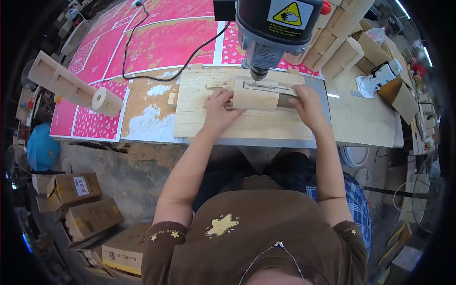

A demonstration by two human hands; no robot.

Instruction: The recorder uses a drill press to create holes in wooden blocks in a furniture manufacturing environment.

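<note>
Below the chuck of a drill press (273, 35), a pale wooden cylinder (254, 99) lies on its side on a flat wooden board (242, 127). A grey-brown rod or tube (286, 101) sticks out of its right end. Along the cylinder's upper side runs a narrow slotted strip (268, 87). My left hand (219, 109) is closed about the left end of the piece, thumb along its near side. With fingers wrapped over the far side, my right hand (306, 102) grips the right end of the tube. The drill tip hangs just over the strip; contact cannot be made out.
Joined wooden cylinders (64, 78) and a single one (106, 101) stand on the pink-patterned sheet at left. A black cable (152, 79) crosses it. More wooden cylinders (342, 59) stand right of the drill, near a white bottle (382, 76). Cardboard boxes (92, 218) sit lower left.
</note>
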